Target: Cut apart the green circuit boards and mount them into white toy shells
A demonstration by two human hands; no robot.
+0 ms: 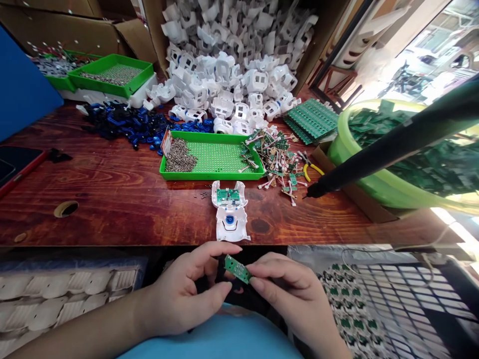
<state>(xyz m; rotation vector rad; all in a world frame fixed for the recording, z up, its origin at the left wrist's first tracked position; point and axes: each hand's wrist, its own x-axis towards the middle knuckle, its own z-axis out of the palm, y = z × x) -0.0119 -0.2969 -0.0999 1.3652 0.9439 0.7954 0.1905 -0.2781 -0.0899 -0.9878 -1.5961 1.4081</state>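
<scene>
In front of my body, below the table's edge, my right hand [288, 284] pinches the right end of a small green circuit board [238, 269] between thumb and fingers. The board is tilted, its left end higher. My left hand [194, 286] is beside it, thumb and index finger apart around the board's left end, with no clear grip on it. On the table just beyond lies a white plastic housing in two halves: the far half [228, 195] has a green board inside, the near half [231, 224] a blue round part.
A green tray [211, 175] with small screws lies beyond the housing. Wired boards [279, 154], yellow-handled pliers [310, 167] and a full green tub [348, 149] are right; a black pole [392, 139] slants across. White shells [224, 75] and blue parts [134, 124] pile up behind.
</scene>
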